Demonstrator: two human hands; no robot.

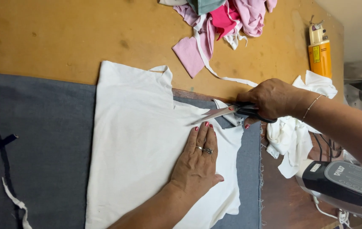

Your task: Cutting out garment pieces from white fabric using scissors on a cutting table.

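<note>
Left hand [198, 161] flat on ribbed white fabric [134, 140], right hand [272, 99] gripping steel scissors [227, 111]

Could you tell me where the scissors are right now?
The scissors are in the right hand, centre-right in the head view, blades over the white fabric, just beyond the left hand.

Left hand [198, 159] flat on the white fabric piece [138, 140], fingers spread, ring on one finger. Right hand [270, 98] wrapped around black-handled scissors [232, 111], blades open at the fabric's upper edge. Grey cloth [45, 148] underneath, spread over the wooden table [62, 38]. Pink scraps [223, 21] heaped beyond, white scraps [291, 135] beside an iron [342, 182].
</note>
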